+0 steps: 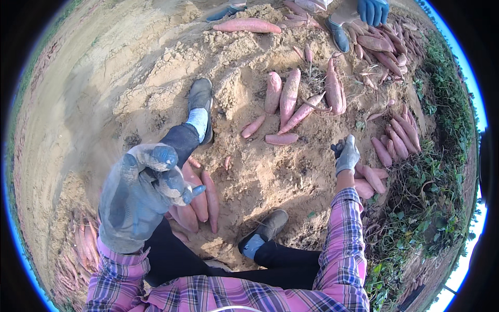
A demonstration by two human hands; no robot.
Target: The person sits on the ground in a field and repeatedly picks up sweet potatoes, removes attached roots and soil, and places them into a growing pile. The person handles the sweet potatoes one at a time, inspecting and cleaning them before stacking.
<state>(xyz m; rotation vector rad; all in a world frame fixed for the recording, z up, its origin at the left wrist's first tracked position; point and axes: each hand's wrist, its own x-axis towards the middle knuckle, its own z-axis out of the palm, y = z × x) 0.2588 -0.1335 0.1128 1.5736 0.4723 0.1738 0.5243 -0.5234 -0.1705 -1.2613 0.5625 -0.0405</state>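
My left hand [138,191], in a grey-blue coated work glove, is raised close to the camera with its fingers curled; whether anything is between them I cannot tell. Below it, pink sweet potatoes [211,201] lie on the soil between my legs. My right hand [346,153], in a similar glove, is stretched out low over the ground at the right, fingers curled, their inner side hidden. Near it are a small pile of sweet potatoes [373,178] and a fan of others [401,134]. Ahead of me several large sweet potatoes [289,95] lie on the sandy soil.
At the top, another person's blue-gloved hand [373,11] is over a large heap of sweet potatoes [378,43], with that person's shoe [337,36] beside it. Green vines [448,167] run along the right. My shoes [200,95] stand on uneven soil; another heap [85,241] lies lower left.
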